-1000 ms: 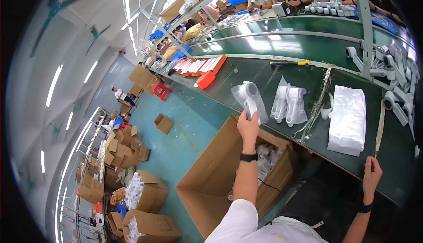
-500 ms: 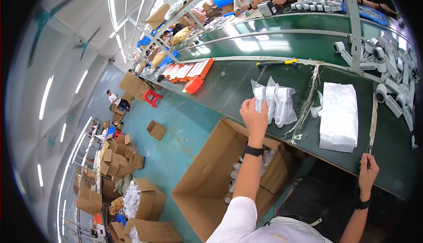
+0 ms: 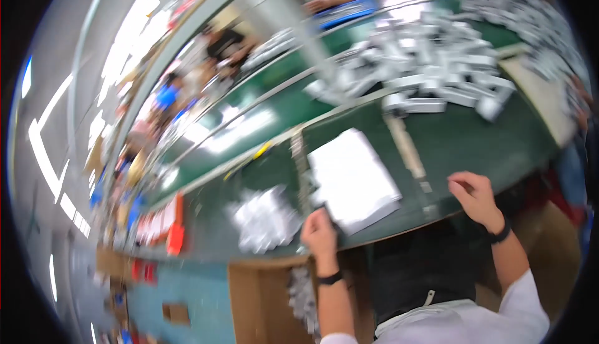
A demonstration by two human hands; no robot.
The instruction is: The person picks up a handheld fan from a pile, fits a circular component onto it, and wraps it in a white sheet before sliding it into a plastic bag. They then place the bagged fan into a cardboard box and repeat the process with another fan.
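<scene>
My left hand (image 3: pixel 319 232) is over the table's front edge, its fingers curled in; what they hold, if anything, is hidden. It lies between a blurred group of white parts in clear plastic bags (image 3: pixel 267 220) and a flat stack of white bags (image 3: pixel 354 182). My right hand (image 3: pixel 475 198) hovers above the dark green table (image 3: pixel 368 111) to the right of the stack. Its fingers are loosely bent, thumb apart, with nothing visible in them. Beyond it lies a large heap of white-grey plastic parts (image 3: pixel 430 63).
A yellow-handled tool (image 3: pixel 262 150) lies near the table's back rail. Orange trays (image 3: pixel 178 219) stand at the left end. Below the front edge, an open cardboard box (image 3: pixel 259 300) holds white parts. A metal post (image 3: pixel 293 26) rises behind; people sit across the line.
The view has swung right, bringing the heap of parts further in. My left hand has left the bagged parts and its fingers have curled. My right hand has come off the table edge.
</scene>
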